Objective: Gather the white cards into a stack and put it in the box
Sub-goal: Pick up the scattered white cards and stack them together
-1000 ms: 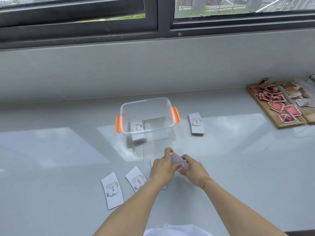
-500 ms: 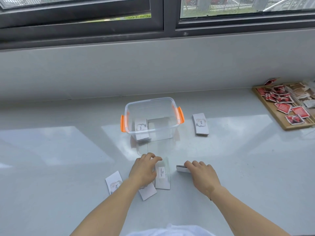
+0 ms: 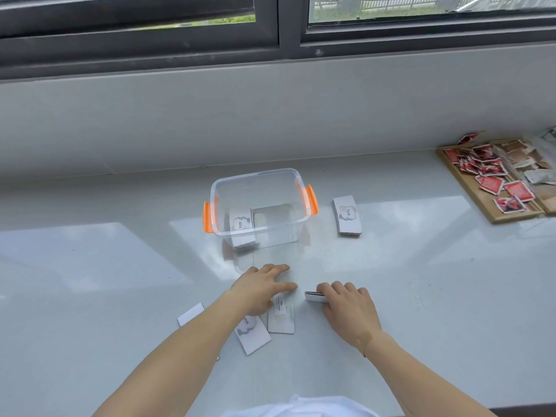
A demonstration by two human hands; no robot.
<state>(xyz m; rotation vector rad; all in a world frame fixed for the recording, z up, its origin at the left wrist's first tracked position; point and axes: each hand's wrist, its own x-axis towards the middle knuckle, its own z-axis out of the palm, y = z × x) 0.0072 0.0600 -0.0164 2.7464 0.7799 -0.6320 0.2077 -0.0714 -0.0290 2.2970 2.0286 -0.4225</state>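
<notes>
A clear plastic box (image 3: pixel 215 206) with orange handles stands mid-counter, and a white card stack (image 3: pixel 240 225) lies inside it at the left. Another stack of white cards (image 3: pixel 346 215) rests to the box's right. My right hand (image 3: pixel 349 308) presses down on a small stack of cards (image 3: pixel 313 296) on the counter. My left hand (image 3: pixel 260 288) lies flat, fingers spread, over two loose cards: one with small print (image 3: pixel 281 319) and one printed "love" (image 3: pixel 252 334). A third loose card (image 3: pixel 190 315) peeks out beside my left forearm.
A wooden tray (image 3: pixel 493 219) with several red packets and brown sachets sits at the far right. A grey wall and window frame run behind the counter. White clothing shows at the bottom edge.
One second ago both hands held a small stack together above the counter. The right hand has since set it down on the counter, and the left hand has moved onto the loose cards.
</notes>
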